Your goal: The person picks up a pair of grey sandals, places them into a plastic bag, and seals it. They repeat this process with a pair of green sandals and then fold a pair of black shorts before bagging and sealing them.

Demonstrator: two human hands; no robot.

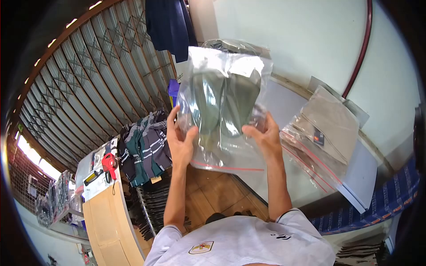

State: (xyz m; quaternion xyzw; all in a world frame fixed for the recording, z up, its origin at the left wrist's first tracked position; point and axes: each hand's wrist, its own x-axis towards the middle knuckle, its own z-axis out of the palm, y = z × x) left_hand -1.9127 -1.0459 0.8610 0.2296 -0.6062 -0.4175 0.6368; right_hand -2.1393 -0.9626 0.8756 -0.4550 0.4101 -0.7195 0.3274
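A clear plastic zip bag (228,153) is held up between my two hands, its red seal strip toward me. Inside it lies a dark green item (207,99) in two long lobes, whose kind I cannot make out through the glare. My left hand (179,142) grips the bag's left side, thumb on the front face. On the opposite side my right hand (266,135) grips it in the same way. The fingers of both hands are partly hidden behind the plastic. Just right of my right hand, another zip bag (328,126) holds a beige folded garment with a dark tag.
Folded striped clothes (146,144) are piled at the left, near a red tape dispenser (109,164) and a yellow-and-black cutter (92,177). A metal folding gate (88,71) stands behind them. Dark clothing (171,29) hangs above. A cardboard sheet (108,221) lies lower left.
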